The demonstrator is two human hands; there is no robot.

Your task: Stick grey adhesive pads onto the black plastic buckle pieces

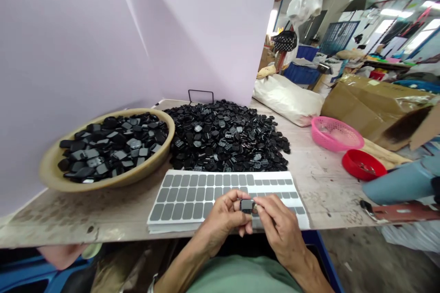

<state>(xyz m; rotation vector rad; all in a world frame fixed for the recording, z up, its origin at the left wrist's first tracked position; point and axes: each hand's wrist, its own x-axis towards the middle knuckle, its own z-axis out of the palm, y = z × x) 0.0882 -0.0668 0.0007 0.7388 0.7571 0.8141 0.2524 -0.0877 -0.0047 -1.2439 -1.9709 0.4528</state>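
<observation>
My left hand point(227, 215) pinches a small black plastic piece point(246, 205) with a grey face between thumb and fingers, over the front of the sticker sheets. The fingertips of my right hand point(281, 224) are closed at the right end of the same piece; whether they also hold something smaller is hidden. Below both hands lies a stack of white sheets point(158, 228) with rows of grey rounded pads, large on the left and small on the right. Some pad places near the hands are bare white. Just behind the sheets spreads a heap of black plastic pieces point(227, 137).
A wide tan basin point(51, 178) of grey-faced black pieces stands left. On the right are a pink basket point(337, 133), a red bowl point(364, 165), a blue-grey cylinder point(398, 181) and a cardboard box point(371, 105). A pale wall point(192, 27) rises behind the table.
</observation>
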